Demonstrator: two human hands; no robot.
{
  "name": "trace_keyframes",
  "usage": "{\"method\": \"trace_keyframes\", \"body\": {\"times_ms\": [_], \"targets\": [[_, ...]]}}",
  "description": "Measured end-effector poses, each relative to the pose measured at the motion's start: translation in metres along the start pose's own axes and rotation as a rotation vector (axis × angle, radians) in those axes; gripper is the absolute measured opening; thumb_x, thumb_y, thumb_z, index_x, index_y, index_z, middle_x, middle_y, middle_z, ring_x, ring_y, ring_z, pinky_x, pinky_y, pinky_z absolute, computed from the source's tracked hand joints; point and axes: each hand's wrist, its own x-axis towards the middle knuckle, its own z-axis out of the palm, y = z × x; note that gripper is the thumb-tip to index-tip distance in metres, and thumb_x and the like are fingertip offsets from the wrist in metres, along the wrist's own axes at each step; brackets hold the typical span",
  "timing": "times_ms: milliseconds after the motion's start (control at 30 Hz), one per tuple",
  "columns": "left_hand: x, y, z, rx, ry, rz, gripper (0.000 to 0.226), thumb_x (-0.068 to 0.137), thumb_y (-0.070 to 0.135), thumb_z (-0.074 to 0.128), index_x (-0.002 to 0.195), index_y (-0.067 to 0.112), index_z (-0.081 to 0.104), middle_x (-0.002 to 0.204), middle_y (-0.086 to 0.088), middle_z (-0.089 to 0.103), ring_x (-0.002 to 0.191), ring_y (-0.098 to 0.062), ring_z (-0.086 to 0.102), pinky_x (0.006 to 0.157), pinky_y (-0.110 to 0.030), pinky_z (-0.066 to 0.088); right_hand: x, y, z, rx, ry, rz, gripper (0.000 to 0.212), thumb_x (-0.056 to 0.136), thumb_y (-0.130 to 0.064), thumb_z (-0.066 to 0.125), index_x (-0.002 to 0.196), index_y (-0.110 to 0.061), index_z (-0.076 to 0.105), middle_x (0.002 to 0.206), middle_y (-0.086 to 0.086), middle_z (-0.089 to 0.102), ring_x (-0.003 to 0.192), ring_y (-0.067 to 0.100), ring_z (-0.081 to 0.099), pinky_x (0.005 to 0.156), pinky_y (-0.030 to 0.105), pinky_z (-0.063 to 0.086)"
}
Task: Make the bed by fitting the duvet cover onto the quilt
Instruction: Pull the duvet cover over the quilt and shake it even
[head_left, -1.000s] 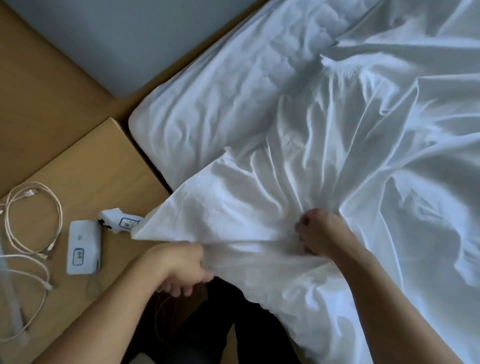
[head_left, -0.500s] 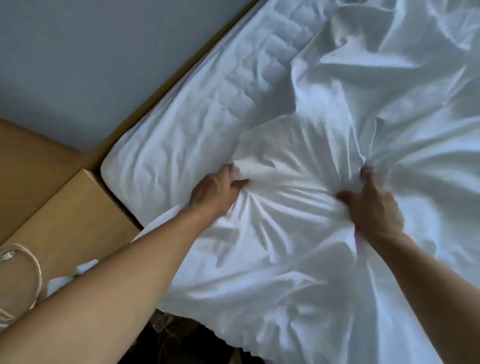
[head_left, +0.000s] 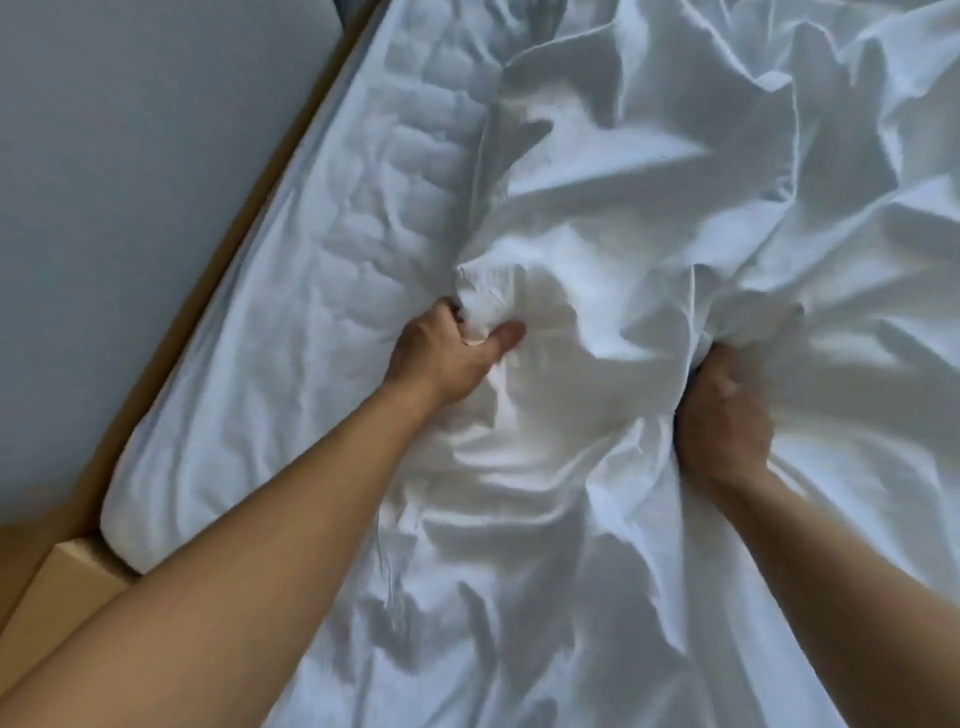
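A crumpled white duvet cover (head_left: 649, 218) lies spread over most of the bed, with heavy folds across the middle and right. My left hand (head_left: 449, 353) grips a bunched corner of the cover, thumb pressed on top, near the mattress's left part. My right hand (head_left: 722, 421) clutches a gathered fold of the same cover farther right. Both forearms reach forward over the fabric. I cannot tell the quilt apart from the cover; it may lie inside the folds.
The quilted white mattress pad (head_left: 322, 270) shows bare along the bed's left side. A wooden bed frame edge (head_left: 249, 228) runs beside the grey wall (head_left: 130, 182). A wooden bedside table corner (head_left: 62, 587) sits at lower left.
Both hands have pushed forward from the near bed edge onto the bed, carrying the bunched cover with them. The view has moved forward, so the bedside table's cables and charger are out of sight.
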Motion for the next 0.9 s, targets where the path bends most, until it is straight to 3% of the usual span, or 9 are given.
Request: {"method": "trace_keyframes", "body": {"times_ms": [200, 333, 433, 467, 533, 600, 667, 767, 900], "targets": [[0.014, -0.038, -0.014, 0.083, -0.107, -0.151, 0.052, 0.085, 0.057, 0.071, 0.118, 0.017, 0.063, 0.115, -0.004, 0.07, 0.108, -0.029, 0.064, 0.087, -0.034, 0.05, -0.01, 0.043, 0.001, -0.027, 0.001, -0.005, 0.012, 0.094, -0.022, 0.055, 0.094, -0.011, 0.049, 0.073, 0.025, 0.064, 0.065, 0.045, 0.063, 0.056, 0.04, 0.042], [0.012, -0.042, -0.022, 0.231, -0.206, -0.095, 0.045, 0.088, 0.052, 0.069, 0.12, 0.02, 0.063, 0.118, -0.005, 0.07, 0.109, -0.029, 0.064, 0.088, -0.033, 0.05, -0.022, 0.091, -0.028, -0.298, -0.323, 0.227, 0.02, 0.095, -0.033, 0.056, 0.097, -0.014, 0.064, 0.097, 0.017, 0.07, 0.088, 0.038, 0.068, 0.073, 0.042, 0.053], [0.041, -0.022, -0.042, 0.277, -0.442, -0.059, 0.036, 0.079, 0.038, 0.081, 0.11, 0.026, 0.069, 0.111, 0.001, 0.073, 0.098, -0.019, 0.068, 0.084, -0.031, 0.054, 0.014, 0.091, -0.067, -0.562, -0.537, 0.207, 0.029, 0.092, -0.037, 0.059, 0.111, -0.017, 0.068, 0.106, 0.01, 0.069, 0.099, 0.03, 0.067, 0.087, 0.039, 0.056], [0.054, -0.011, -0.052, 0.171, -0.525, -0.068, 0.036, 0.073, 0.034, 0.087, 0.103, 0.024, 0.072, 0.103, 0.002, 0.076, 0.091, -0.016, 0.071, 0.079, -0.032, 0.057, 0.033, 0.076, -0.08, -0.542, -0.457, 0.17, 0.027, 0.091, -0.033, 0.056, 0.108, -0.016, 0.068, 0.105, 0.012, 0.068, 0.098, 0.032, 0.066, 0.087, 0.04, 0.056], [0.077, 0.017, -0.064, -0.144, -0.574, -0.111, 0.045, 0.066, 0.046, 0.091, 0.1, 0.021, 0.075, 0.088, 0.005, 0.077, 0.074, -0.011, 0.072, 0.064, -0.028, 0.057, 0.075, 0.032, -0.097, -0.3, -0.057, 0.087, 0.027, 0.089, -0.036, 0.054, 0.103, -0.016, 0.065, 0.104, 0.019, 0.063, 0.096, 0.04, 0.064, 0.083, 0.044, 0.055], [0.105, 0.046, -0.054, -0.323, -0.443, -0.158, 0.057, 0.066, 0.064, 0.084, 0.097, 0.018, 0.076, 0.08, 0.009, 0.076, 0.065, -0.009, 0.071, 0.055, -0.021, 0.051, 0.11, -0.024, -0.094, -0.051, 0.199, 0.075, 0.053, 0.088, -0.051, 0.062, 0.128, -0.017, 0.05, 0.122, 0.024, 0.054, 0.112, 0.046, 0.055, 0.086, 0.052, 0.049], [0.127, 0.072, -0.024, -0.328, -0.264, -0.131, 0.051, 0.071, 0.063, 0.082, 0.089, 0.016, 0.074, 0.085, 0.006, 0.075, 0.072, -0.012, 0.071, 0.064, -0.023, 0.054, 0.137, -0.062, -0.078, 0.06, 0.047, 0.166, 0.074, 0.088, -0.057, 0.064, 0.142, -0.015, 0.035, 0.135, 0.023, 0.049, 0.126, 0.044, 0.048, 0.097, 0.053, 0.044], [0.143, 0.085, 0.019, -0.119, -0.083, -0.015, 0.035, 0.079, 0.05, 0.081, 0.09, 0.017, 0.076, 0.102, -0.002, 0.076, 0.095, -0.019, 0.071, 0.078, -0.025, 0.05, 0.152, -0.058, -0.044, 0.14, -0.073, 0.201, 0.048, 0.099, -0.05, 0.051, 0.127, -0.012, 0.047, 0.125, 0.025, 0.061, 0.117, 0.044, 0.057, 0.095, 0.048, 0.046], [0.156, 0.073, 0.013, 0.02, 0.133, 0.004, 0.054, 0.076, 0.056, 0.08, 0.106, 0.011, 0.075, 0.109, -0.014, 0.075, 0.103, -0.031, 0.069, 0.074, -0.029, 0.046, 0.147, -0.003, -0.048, 0.041, 0.057, 0.112, 0.038, 0.101, -0.048, 0.043, 0.112, -0.021, 0.068, 0.11, 0.022, 0.069, 0.099, 0.042, 0.066, 0.081, 0.043, 0.049]]}}
